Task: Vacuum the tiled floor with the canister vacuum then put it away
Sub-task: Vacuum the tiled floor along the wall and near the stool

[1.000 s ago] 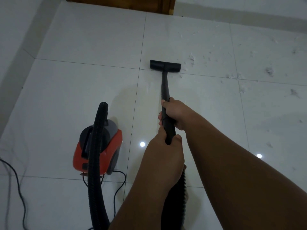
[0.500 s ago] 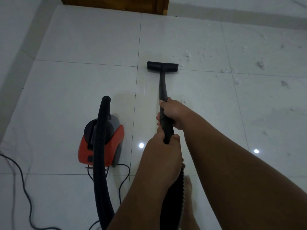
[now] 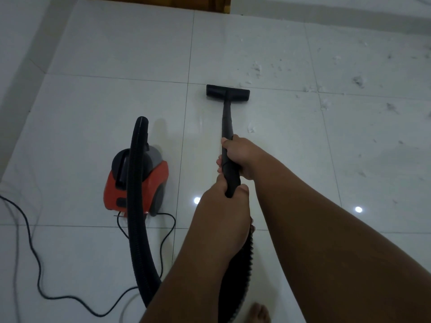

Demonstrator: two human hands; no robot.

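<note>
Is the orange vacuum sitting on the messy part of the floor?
No, the orange vacuum sits on clean tiles at left, while the fluff lies to the right.

- Head-worn wide-angle camera looks forward and steeply down along both forearms.
- White tiled floor (image 3: 116, 54) fills the frame, bowed at its edges.
- Wooden door base (image 3: 163, 1) crosses the top edge.

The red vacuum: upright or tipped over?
Upright. The vacuum sits flat on the tiles, handle up, hose arching from its top.
</note>
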